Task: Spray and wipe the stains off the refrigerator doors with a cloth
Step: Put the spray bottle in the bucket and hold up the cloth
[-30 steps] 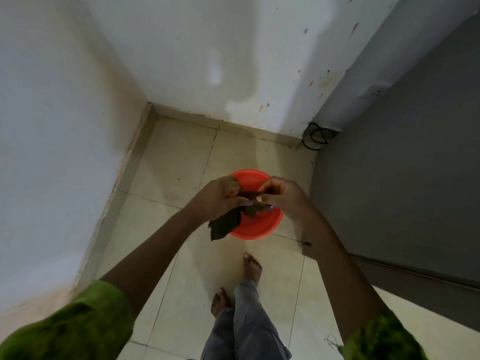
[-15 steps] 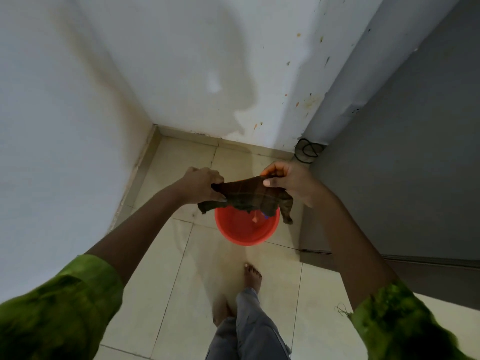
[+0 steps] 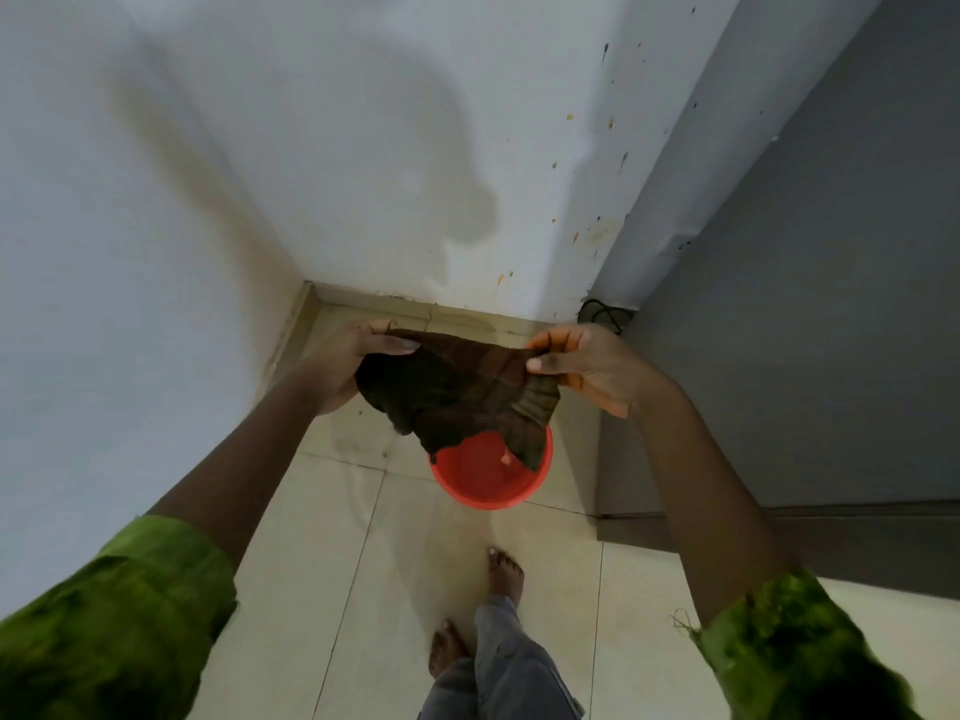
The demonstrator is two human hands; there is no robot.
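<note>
1. Head view: my left hand [image 3: 347, 367] pinches the left edge of a dark brown square woven cloth [image 3: 457, 394], thumb on top and fingers curled beneath.
2. My right hand [image 3: 593, 367] pinches the opposite edge of the cloth between thumb and fingertips, at about the same height.
3. The cloth is spread between my two hands and sags in the middle, with one corner hanging down over a round red plastic basin [image 3: 488, 483].
4. The basin stands on the pale beige tiled floor [image 3: 322, 563], just ahead of my bare feet [image 3: 506, 569] and close to the lower edge of the flat grey refrigerator surface [image 3: 831, 330] on my right.
5. The cloth is held apart from the refrigerator, not touching it.
6. The white wall [image 3: 363, 148] ahead carries small orange and dark specks near the corner where it meets the refrigerator.
7. A coiled black cable [image 3: 602, 310] lies on the floor in that corner.
8. Green sleeves [image 3: 119, 615] cover my upper arms.
</note>
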